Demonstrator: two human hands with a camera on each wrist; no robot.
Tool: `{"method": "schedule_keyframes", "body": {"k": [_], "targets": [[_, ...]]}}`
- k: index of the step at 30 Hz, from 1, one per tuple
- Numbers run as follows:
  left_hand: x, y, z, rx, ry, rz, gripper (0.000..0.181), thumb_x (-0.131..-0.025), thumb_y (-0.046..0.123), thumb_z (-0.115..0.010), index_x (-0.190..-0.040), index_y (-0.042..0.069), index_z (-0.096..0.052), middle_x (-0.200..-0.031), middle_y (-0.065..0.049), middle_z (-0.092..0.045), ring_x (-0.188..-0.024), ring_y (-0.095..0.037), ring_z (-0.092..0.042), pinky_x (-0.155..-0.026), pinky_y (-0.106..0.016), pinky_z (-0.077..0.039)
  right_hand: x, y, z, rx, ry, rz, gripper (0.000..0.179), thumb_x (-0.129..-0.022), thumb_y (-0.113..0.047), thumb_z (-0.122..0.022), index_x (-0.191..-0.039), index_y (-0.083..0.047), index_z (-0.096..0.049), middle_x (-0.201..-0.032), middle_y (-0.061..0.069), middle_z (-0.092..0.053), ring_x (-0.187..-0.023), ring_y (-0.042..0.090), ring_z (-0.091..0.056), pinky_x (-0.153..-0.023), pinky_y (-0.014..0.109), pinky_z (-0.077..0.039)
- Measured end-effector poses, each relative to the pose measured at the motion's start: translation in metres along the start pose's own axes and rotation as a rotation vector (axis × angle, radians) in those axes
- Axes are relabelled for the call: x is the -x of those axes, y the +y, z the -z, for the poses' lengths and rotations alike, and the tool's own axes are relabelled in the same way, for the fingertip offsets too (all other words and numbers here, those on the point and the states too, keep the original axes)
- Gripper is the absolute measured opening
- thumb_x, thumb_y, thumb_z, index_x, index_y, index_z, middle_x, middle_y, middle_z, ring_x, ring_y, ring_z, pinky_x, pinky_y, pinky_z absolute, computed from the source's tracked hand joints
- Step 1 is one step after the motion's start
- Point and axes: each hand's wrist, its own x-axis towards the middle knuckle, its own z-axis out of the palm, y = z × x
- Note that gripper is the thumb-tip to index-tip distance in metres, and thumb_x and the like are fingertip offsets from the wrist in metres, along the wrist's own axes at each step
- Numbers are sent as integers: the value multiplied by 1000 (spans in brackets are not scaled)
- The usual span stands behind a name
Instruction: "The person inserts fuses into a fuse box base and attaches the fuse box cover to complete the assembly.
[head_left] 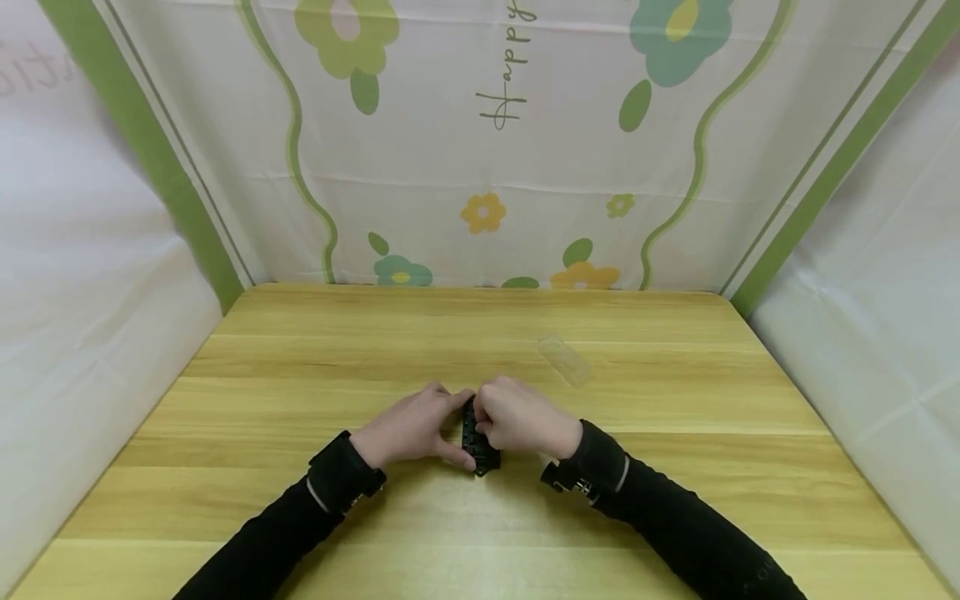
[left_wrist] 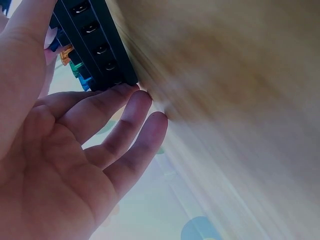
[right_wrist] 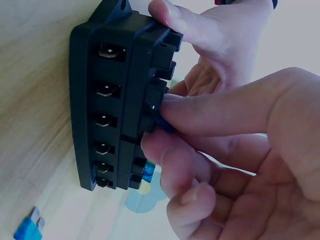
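Note:
A black fuse box (head_left: 481,454) stands on the table between both hands, with metal terminals along its side in the wrist views. My left hand (head_left: 408,425) spans its length, gripping it with the thumb at the near end and fingers at the far end. With thumb and fingertips, my right hand (head_left: 525,419) pinches a blue blade fuse (right_wrist: 164,125) at a slot in the top; most of that fuse is hidden. Orange (left_wrist: 65,56), green (left_wrist: 75,69) and blue fuses (left_wrist: 84,82) protrude from the box in the left wrist view.
Beyond the right hand lies a clear plastic cover (head_left: 564,360). One loose blue fuse (right_wrist: 28,229) rests on the wooden table (head_left: 637,517) beside the box. Flowered white cloth (head_left: 420,167) walls in the table's back and sides.

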Motion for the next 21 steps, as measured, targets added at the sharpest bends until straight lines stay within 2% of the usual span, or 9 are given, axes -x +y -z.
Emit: {"method": "schedule_keyframes", "body": {"k": [6,21], "targets": [[0,0,0,7,-4,19,98,-71,66,-76,-148,13,-46,-115,-7,-60,-100,-18,-53,-81,-34,-45,1,-2,-1,46,16,-5,45,-77,11,-56,-62,-17,-24,-64,-7,-10,-56,8,-8,-51,24,-15],[0,1,0,41,2,4,87,-72,65,-76,-140,18,-51,-102,0,-61,-96,-17,-52,-78,-34,-43,3,-2,-2,58,-7,0,43,-74,11,-54,-63,-18,-24,-65,-6,-10,-57,9,-7,-51,25,-13]]}}
